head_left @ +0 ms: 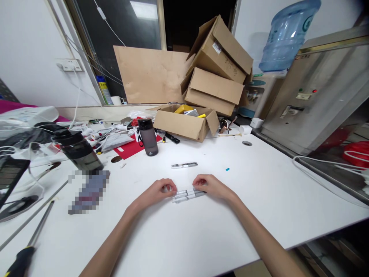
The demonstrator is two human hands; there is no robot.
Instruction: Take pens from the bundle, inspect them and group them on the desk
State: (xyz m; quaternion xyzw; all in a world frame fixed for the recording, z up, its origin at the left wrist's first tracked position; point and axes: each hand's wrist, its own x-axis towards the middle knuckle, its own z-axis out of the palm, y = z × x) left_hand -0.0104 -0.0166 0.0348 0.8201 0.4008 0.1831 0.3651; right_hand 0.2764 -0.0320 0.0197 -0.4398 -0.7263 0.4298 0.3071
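Note:
On the white table, my left hand [163,190] is closed in a pinch at the left end of a clear pen [182,192]. My right hand [211,185] pinches at the right end, its fingers partly covering the pens there. Just in front of that pen, and almost touching it, lies a second clear pen [188,197] with a dark grip, roughly parallel. Farther back on the table, apart from both hands, rests another pen [184,165], lying crosswise.
A dark water bottle [149,138] stands behind the pens, near an open cardboard box [178,125]. Another bottle [77,150], a screwdriver [40,227] and tangled cables are on the left. A small blue scrap [227,169] lies at right, below a metal cabinet [317,88].

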